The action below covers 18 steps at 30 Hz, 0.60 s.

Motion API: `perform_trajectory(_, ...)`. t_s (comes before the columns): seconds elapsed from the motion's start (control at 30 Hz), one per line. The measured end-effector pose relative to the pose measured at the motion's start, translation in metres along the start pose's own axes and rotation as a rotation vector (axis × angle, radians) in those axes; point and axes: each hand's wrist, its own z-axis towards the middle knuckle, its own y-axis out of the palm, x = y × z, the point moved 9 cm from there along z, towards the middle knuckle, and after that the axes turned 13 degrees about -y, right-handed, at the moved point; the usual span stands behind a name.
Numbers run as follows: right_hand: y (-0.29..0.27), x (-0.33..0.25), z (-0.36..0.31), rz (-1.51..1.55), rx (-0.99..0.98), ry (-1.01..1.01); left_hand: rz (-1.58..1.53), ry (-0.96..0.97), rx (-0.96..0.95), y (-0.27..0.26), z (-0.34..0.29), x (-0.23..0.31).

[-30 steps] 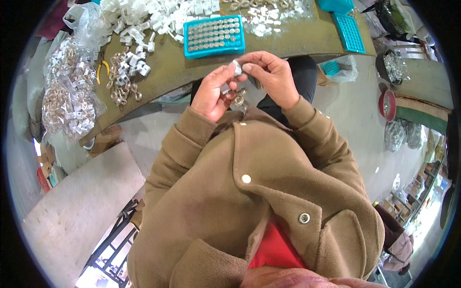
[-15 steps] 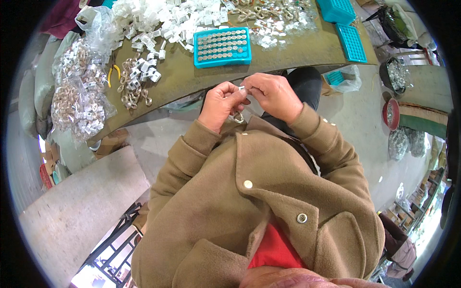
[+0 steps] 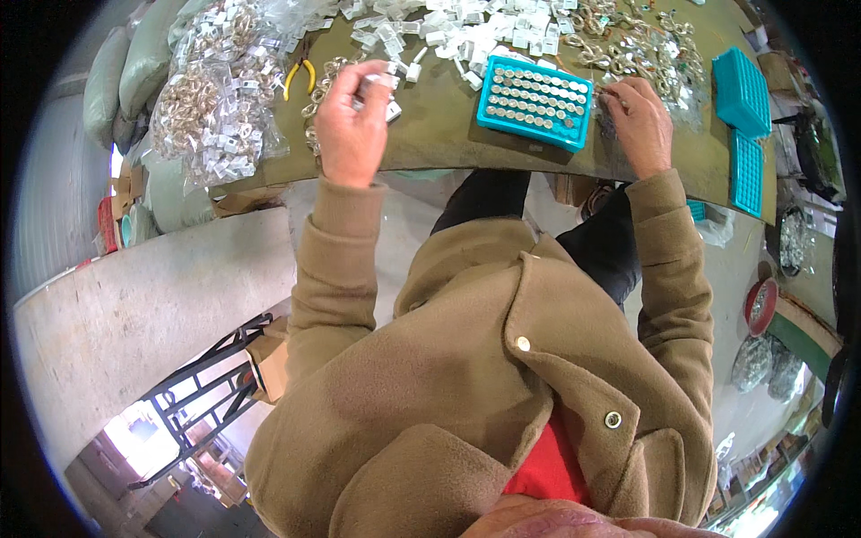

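Observation:
My left hand (image 3: 352,134) is raised over the table's near left part. Its fingers are curled round a small white piece (image 3: 380,81), blurred, beside a small heap of beige braided loops (image 3: 314,109) and white block-like pieces. My right hand (image 3: 642,127) reaches past the right side of a turquoise tray (image 3: 533,136). Its fingertips are pinched together at the edge of a pile of small clear packets and loops (image 3: 619,61); what they hold is hidden. Rows of round silver discs fill most of the tray.
Yellow-handled pliers (image 3: 300,77) lie left of my left hand. Bagged loops and white pieces (image 3: 220,99) crowd the table's left end. Loose white pieces (image 3: 489,27) spread behind the tray. More turquoise trays (image 3: 743,94) stand at the right edge.
My hands were together in front of my body and have moved apart. The left has gone up and left over the table, the right out to the pile beside the tray. The view has shifted.

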Motion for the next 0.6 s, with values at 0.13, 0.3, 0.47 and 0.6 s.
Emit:
perform_trajectory(0.13, -0.001, 0.005, 0.002, 0.117, 0.055, 0.030, 0.479, 0.172, 0.198, -0.011, 0.040, -0.037)
perform_trajectory(0.3, -0.008, 0.032, -0.003, 0.575, 0.224, 0.241, 0.459, 0.242, 0.202, -0.011, 0.039, -0.061)
perform_trajectory(0.47, -0.011, 0.051, -0.001, 1.049, 0.401, 0.379, -0.163, 0.017, 0.204, -0.044, 0.037, -0.052)
perform_trajectory(0.6, -0.028, 0.043, 0.008, 0.910, 0.457, 0.388, -0.279, -0.029, 0.095, -0.033, 0.009, -0.009)
